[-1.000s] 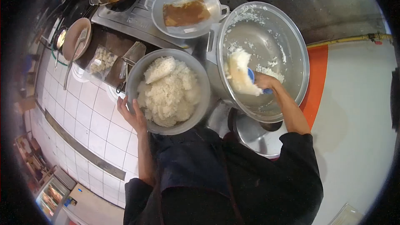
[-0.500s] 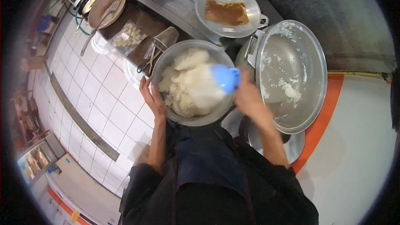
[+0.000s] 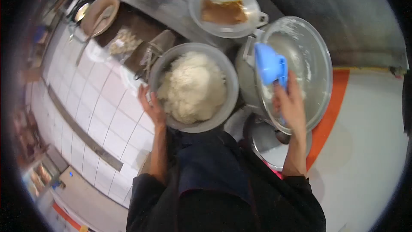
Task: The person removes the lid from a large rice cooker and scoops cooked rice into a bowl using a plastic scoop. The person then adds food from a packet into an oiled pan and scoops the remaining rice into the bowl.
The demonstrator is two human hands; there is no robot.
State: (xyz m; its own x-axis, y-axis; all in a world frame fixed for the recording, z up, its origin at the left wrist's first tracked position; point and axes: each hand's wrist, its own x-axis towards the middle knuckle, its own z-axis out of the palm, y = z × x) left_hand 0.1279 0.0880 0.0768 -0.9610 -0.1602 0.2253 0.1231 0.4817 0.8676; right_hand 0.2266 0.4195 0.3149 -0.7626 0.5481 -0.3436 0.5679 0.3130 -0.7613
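A grey metal bowl (image 3: 231, 103) heaped with cooked white rice (image 3: 195, 88) is right in front of my body. My left hand (image 3: 153, 108) rests against the bowl's left side, its fingers spread. With my right hand (image 3: 292, 103) I grip a blue plastic scoop (image 3: 270, 64) by its handle. The scoop is over a large deep metal pot (image 3: 327, 86) at the right, and its hollow is turned out of sight. White rice residue clings to the pot's inner wall.
Behind the bowl stands a two-handled pan (image 3: 253, 21) with a brown patch inside. Metal tongs (image 3: 149, 60), a bag of pale pieces (image 3: 124, 42) and a brown bowl (image 3: 113, 13) with a spatula are at the left. Below the pot is a metal lid or basin (image 3: 274, 146).
My right hand has moved the scoop rightward from the rice in the bowl to over the large pot. The rice now forms a rounder mound. My left hand stays at the bowl.
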